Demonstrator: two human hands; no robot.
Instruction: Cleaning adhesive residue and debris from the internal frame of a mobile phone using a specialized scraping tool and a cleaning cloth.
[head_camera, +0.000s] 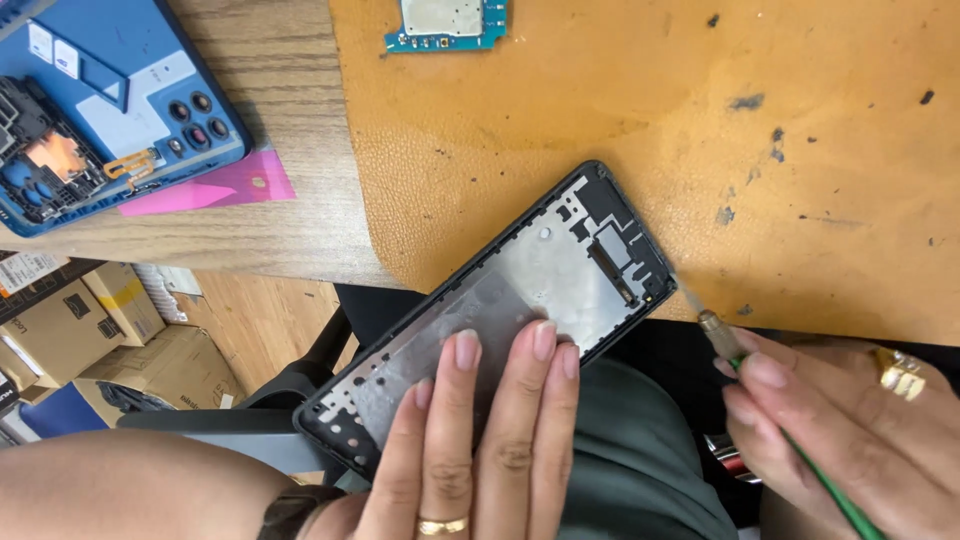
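Head view: we are pressing our left hand (470, 440) flat on the phone frame (500, 320), which is lying half off the mat (700, 120) edge. Our right hand (850, 420) is gripping a green screwdriver (790, 440), tip at the frame's upper-right corner. We judge a screw or clip is being worked; steady aim is needed. The frame's long axis is running lower-left to upper-right.
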